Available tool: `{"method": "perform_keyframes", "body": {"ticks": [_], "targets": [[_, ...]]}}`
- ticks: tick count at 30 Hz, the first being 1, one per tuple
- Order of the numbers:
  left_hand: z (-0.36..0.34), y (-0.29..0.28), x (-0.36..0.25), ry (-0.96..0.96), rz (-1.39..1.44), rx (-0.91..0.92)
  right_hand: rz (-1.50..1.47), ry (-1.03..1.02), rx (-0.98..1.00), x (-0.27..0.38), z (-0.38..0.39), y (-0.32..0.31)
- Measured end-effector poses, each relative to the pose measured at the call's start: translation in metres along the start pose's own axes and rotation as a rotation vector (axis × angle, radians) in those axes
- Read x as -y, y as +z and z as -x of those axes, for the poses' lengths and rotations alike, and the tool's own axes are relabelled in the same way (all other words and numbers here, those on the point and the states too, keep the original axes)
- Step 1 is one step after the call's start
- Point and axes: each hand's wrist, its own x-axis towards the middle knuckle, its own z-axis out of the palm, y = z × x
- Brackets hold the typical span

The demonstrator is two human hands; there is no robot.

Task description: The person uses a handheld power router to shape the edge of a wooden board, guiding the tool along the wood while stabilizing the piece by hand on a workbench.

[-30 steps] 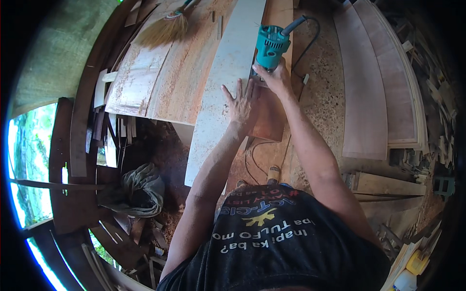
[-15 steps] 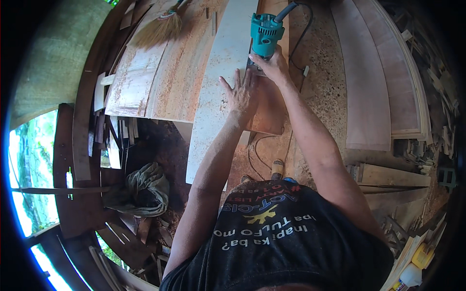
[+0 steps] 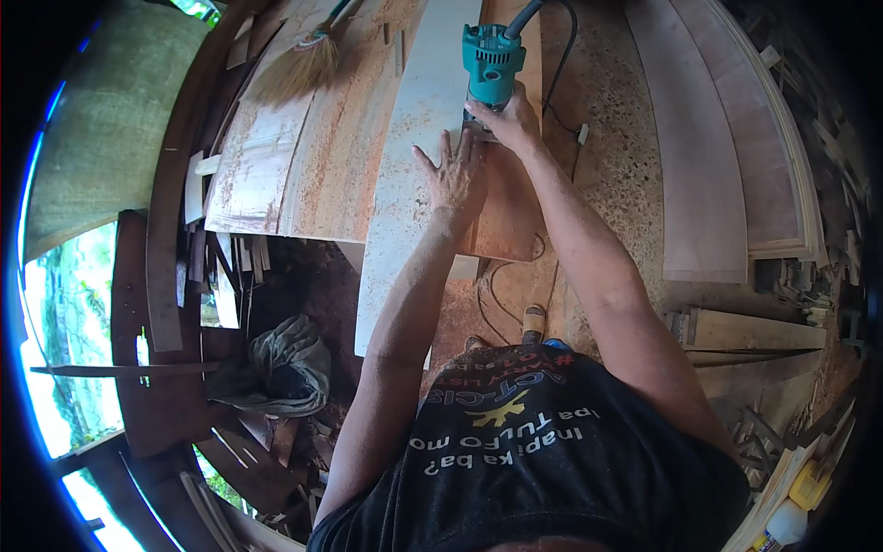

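Hands are counted as two, with one teal power tool (image 3: 494,66), one broom (image 3: 299,72) and one long pale board (image 3: 405,198) before them; two wide panels (image 3: 690,175) are seen at the right. The left hand (image 3: 454,179) is laid palm down on the pale board, fingers spread, with nothing gripped. The tool's lower part is wrapped by the curled right hand (image 3: 510,120) (its thumb is laid across the near side). Both forearms are stretched forward and angled inward. The tool is stood at the pale board's right edge, beside a reddish-brown board (image 3: 510,207), and its cord (image 3: 572,51) is looped to the right. Left of the left hand, the pale surface is dusted with shavings; toward the panels, a strip of speckled floor (image 3: 612,120) is left between.
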Motion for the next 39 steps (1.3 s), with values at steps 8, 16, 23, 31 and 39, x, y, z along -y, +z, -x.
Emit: {"method": "perform_keyframes", "body": {"ticks": [8,16,23,31,39], "targets": [[-0.010,0.001,-0.001,0.005,-0.028,-0.027,-0.017,-0.015,-0.040,-0.004,-0.009,0.002],[-0.012,0.007,0.001,-0.008,-0.045,0.031,-0.028,0.065,-0.040,0.008,-0.005,0.000],[-0.020,0.006,0.000,-0.008,-0.018,0.039,0.029,0.118,-0.032,0.008,-0.009,-0.001],[-0.030,0.019,0.007,0.002,-0.030,-0.007,0.016,0.093,-0.052,0.006,-0.018,0.001],[-0.042,0.013,0.003,0.011,-0.012,-0.013,0.046,0.117,-0.032,-0.002,-0.030,0.000]]}}
